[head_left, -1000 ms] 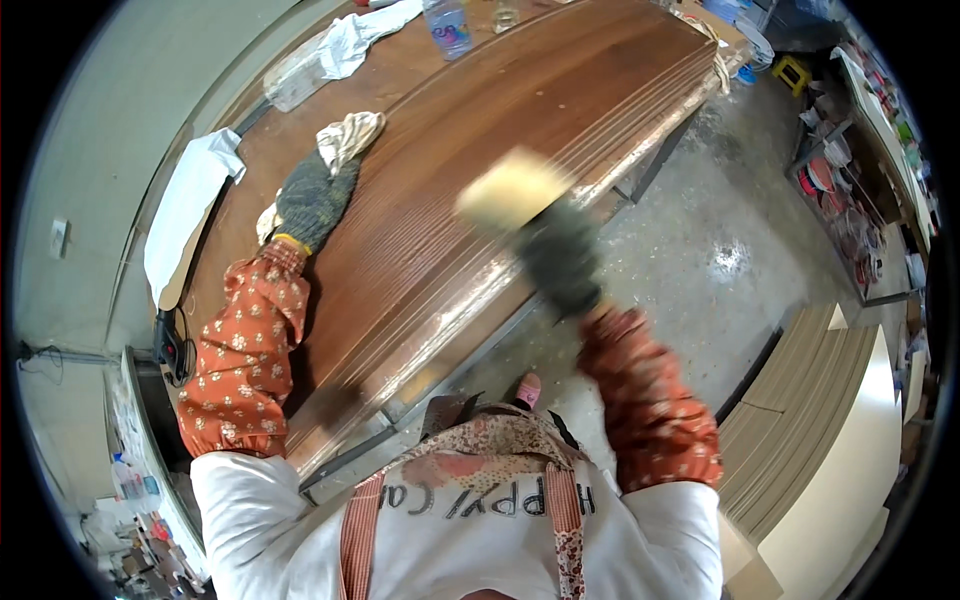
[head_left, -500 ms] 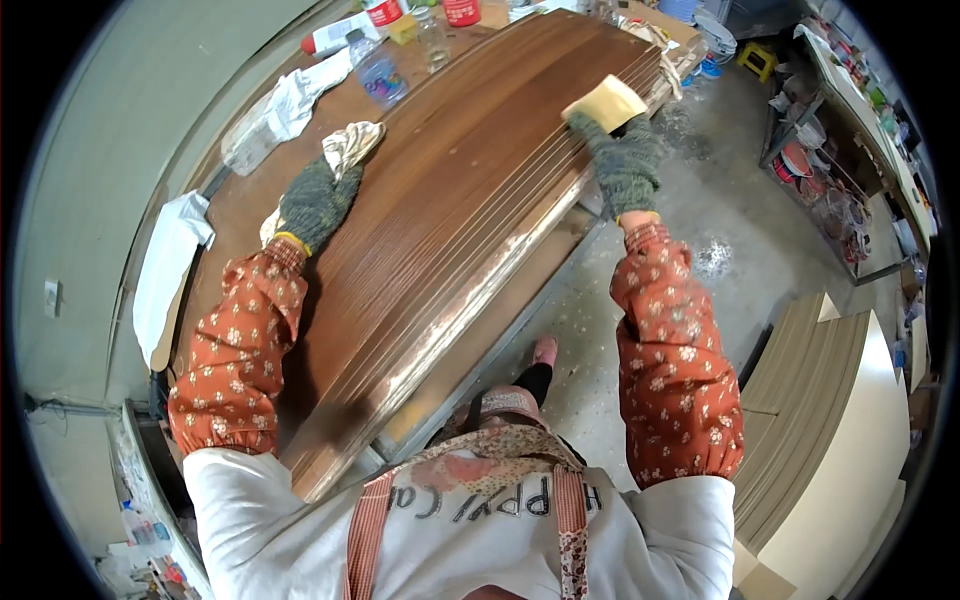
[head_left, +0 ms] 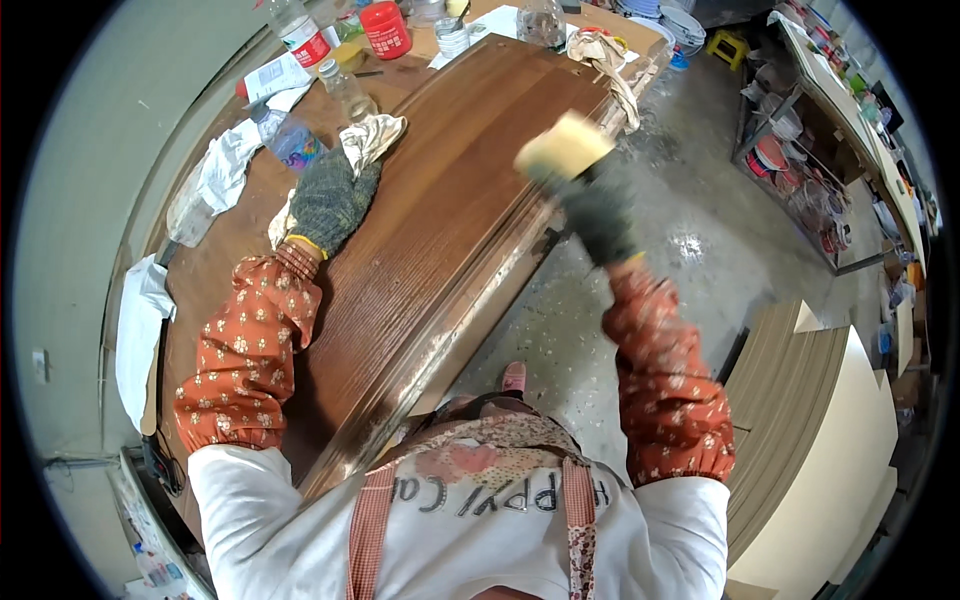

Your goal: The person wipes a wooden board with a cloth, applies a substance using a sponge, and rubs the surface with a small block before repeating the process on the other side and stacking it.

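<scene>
A brown wood-grain panel (head_left: pixel 470 150) with grooved moulding along its right edge lies diagonally before me. My left hand (head_left: pixel 335 200), in a dark green knit glove, is closed around a whitish rag (head_left: pixel 372 138) at the panel's left side. Cloth sticks out beyond the fingers and beside the wrist. Over the panel's right edge, my right hand (head_left: pixel 597 215) in a matching glove grips a pale yellow flat pad (head_left: pixel 566 143). Motion blurs this hand and the pad; whether the pad touches the moulding I cannot tell.
Bottles, a red-labelled jar (head_left: pixel 385 30) and a glass jar (head_left: pixel 540 22) stand at the far end. Crumpled white plastic (head_left: pixel 228 165) lies left of the panel. A beige rag (head_left: pixel 605 60) hangs at the far corner. Stacked boards (head_left: pixel 790 400) stand at right, below a cluttered bench (head_left: pixel 835 90).
My right hand has moved left and nearer to me along the panel's edge with the pad. My left hand keeps hold of the rag. The whole view has shifted somewhat.
</scene>
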Tool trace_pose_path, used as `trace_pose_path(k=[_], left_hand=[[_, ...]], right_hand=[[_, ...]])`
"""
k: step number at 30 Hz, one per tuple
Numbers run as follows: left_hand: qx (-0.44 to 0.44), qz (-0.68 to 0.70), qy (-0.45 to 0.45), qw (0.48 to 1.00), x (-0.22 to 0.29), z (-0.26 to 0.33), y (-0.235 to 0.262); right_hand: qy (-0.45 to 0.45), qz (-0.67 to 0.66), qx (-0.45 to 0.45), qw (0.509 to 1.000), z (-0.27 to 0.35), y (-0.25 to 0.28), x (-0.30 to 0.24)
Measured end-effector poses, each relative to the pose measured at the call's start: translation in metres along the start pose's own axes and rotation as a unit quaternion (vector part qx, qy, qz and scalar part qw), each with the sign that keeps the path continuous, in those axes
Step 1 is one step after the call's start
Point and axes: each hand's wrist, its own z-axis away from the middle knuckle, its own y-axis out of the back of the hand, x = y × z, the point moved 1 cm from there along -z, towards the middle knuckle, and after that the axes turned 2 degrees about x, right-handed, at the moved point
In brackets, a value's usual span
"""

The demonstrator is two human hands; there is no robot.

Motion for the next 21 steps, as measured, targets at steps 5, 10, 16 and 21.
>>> trace_pose_path(k=[5,10,16,21], left_hand=[[0.047,0.024,-0.051,0.997,-0.008,-0.002,-0.031],[-0.018,0.013,0.030,0.999,-0.003,0.000,-0.014],[-0.029,0.006,0.108,0.994,-0.015,0.003,-0.005],[-0.044,-0.085,0.175,0.980,-0.020,-0.001,-0.010]], right_hand=[[0.056,0.297,0.200,0.932,-0.037,0.047,0.012],[0.324,0.193,-0.128,0.917,0.045,-0.024,-0.008],[0.121,0.057,-0.124,0.983,-0.042,0.025,0.008],[0.043,0.046,0.057,0.996,-0.132,0.077,0.036]])
